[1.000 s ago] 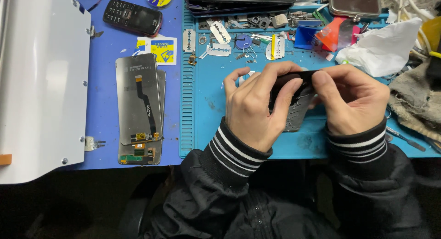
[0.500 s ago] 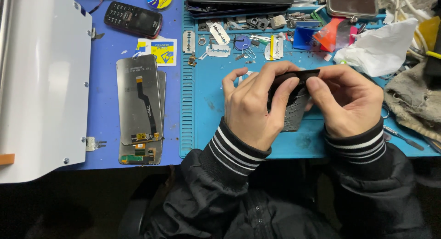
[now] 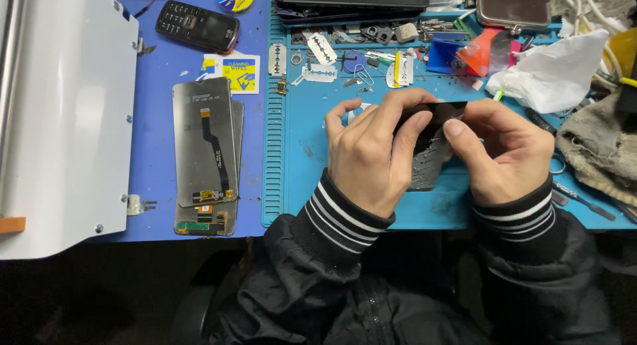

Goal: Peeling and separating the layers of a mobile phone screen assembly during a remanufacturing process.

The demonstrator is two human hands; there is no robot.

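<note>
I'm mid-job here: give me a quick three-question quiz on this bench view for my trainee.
1. True or false: both hands grip the same dark phone part.
2. Which lies left of the left hand? A) a stack of phone screens lying face down B) a white crumpled tissue C) a grey rag
3. What kind of phone lies at the top left of the blue mat?

Key
1. True: the left hand and the right hand pinch it from either side, above the teal work mat.
2. A: the phone screens; the tissue and rag lie to the right.
3. A black keypad phone.
</note>
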